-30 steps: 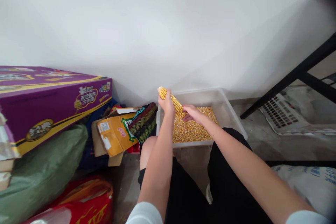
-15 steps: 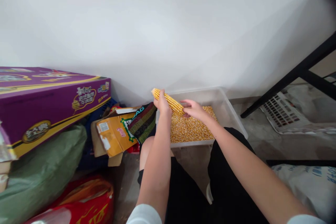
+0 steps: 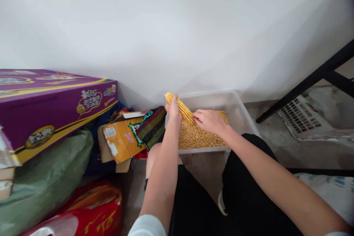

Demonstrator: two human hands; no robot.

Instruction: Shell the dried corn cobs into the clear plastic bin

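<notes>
The left hand (image 3: pixel 173 109) has its grip closed around the corn cob (image 3: pixel 186 113), which slants above the left part of a translucent plastic tub (image 3: pixel 243 112), its pale tip pointing away to the left. The right hand (image 3: pixel 210 120) has its fingers bent in at the cob's lower end, though whether that grip is clenched on it I cannot tell. Below both hands, loose yellow kernels (image 3: pixel 201 138) lie in the tub, in front of the white wall (image 3: pixel 166 25).

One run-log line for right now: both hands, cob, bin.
left hand: grips corn cob | right hand: at corn cob's lower end | below: loose kernels in translucent plastic bin
</notes>
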